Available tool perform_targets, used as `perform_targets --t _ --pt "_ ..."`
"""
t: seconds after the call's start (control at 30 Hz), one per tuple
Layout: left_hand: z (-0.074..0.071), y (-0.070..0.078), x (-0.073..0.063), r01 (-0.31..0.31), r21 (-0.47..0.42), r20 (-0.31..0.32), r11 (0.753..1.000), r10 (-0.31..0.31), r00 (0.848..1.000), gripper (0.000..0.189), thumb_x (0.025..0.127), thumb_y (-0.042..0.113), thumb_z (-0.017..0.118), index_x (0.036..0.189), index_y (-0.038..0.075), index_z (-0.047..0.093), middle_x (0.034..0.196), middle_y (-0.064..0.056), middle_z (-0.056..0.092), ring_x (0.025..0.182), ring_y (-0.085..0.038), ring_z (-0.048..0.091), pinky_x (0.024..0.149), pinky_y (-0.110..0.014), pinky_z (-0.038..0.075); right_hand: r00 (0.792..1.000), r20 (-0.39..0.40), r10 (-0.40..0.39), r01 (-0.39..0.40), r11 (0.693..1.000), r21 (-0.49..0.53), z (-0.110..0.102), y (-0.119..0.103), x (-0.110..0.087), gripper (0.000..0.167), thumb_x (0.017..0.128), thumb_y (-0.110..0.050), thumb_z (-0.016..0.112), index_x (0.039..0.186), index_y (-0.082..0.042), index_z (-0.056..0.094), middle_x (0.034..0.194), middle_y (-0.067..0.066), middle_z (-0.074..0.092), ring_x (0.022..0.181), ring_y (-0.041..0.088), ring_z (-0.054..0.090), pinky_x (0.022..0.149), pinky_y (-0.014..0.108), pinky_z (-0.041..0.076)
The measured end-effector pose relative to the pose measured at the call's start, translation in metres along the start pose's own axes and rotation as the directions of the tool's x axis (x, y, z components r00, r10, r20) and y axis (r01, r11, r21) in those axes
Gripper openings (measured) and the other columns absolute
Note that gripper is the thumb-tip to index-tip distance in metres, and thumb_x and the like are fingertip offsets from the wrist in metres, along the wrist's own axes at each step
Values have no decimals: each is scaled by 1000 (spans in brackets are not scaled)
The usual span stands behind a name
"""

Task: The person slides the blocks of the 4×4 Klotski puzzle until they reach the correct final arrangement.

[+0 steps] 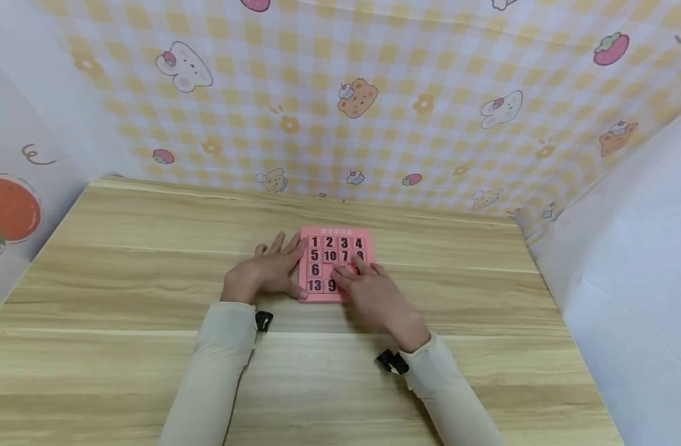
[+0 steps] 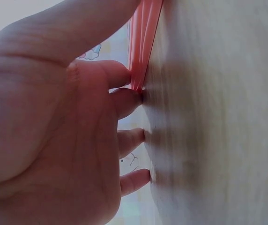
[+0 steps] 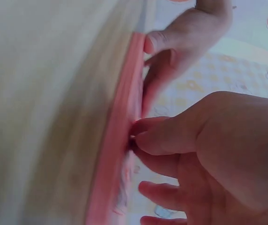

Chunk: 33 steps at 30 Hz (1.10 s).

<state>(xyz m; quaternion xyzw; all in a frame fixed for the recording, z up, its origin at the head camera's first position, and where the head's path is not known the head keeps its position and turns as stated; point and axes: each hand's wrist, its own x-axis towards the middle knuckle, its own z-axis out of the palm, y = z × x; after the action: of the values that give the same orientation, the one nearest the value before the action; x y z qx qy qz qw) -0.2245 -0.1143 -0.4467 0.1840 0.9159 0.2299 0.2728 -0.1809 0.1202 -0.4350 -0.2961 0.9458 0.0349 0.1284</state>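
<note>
A pink number slide puzzle lies flat on the table, black numbers on its square tiles. Its top row reads 1, 2, 3, 4; below come 5, 10, 7, 8. Beside the 6 tile is a gap, and the bottom row starts with 13 and 9. My left hand rests along the left side, fingers spread, thumb at the lower left corner and index finger against the edge. My right hand reaches over the lower right part, its fingertips touching the tiles near the gap and covering several of them.
The puzzle sits on a wood-grain table. Behind the table hangs a yellow checked cloth with cartoon prints. White sheets flank the sides. A small black device is strapped at each wrist.
</note>
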Motion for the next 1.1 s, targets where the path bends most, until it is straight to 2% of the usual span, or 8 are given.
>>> perform_targets --t 0.13,0.27,0.57,0.8,1.1 --pt "1 1 1 1 -1 5 1000 -1 1000 117 80 48 78 160 10 1 166 -10 -9 151 -37 -17 120 -62 -4 999 12 35 -35 999 17 -4 6 -3 51 101 -17 49 151 -24 43 157 -5 38 150 34 25 117 57 29" --pt "1 2 1 5 -11 13 1000 -5 1000 117 80 48 78 160 11 1 166 -9 -10 150 -37 -18 120 -62 -6 1000 13 26 -26 999 38 -5 8 -4 50 102 -17 48 152 -21 42 158 -3 37 150 34 25 116 57 31" --pt "1 2 0 7 -6 8 1000 -7 1000 117 80 48 78 160 12 0 166 -9 -10 150 -38 -19 119 -63 -7 998 -52 29 -26 998 49 -2 2 15 53 104 -16 46 155 -16 34 163 1 25 153 33 12 121 55 20" --pt "1 3 0 13 -2 12 1000 -13 1000 115 81 48 77 160 12 2 166 -9 -10 150 -37 -19 119 -63 -7 999 3 50 -50 998 30 -1 -3 26 55 104 -19 46 156 -18 30 164 -2 20 153 33 10 122 55 18" --pt "2 3 -1 13 9 8 1000 -13 1000 115 81 49 76 160 10 2 166 -10 -9 150 -38 -19 119 -63 -5 999 -8 48 -48 998 45 2 -2 26 56 103 -20 47 157 -18 30 164 -1 20 153 33 11 122 55 18"
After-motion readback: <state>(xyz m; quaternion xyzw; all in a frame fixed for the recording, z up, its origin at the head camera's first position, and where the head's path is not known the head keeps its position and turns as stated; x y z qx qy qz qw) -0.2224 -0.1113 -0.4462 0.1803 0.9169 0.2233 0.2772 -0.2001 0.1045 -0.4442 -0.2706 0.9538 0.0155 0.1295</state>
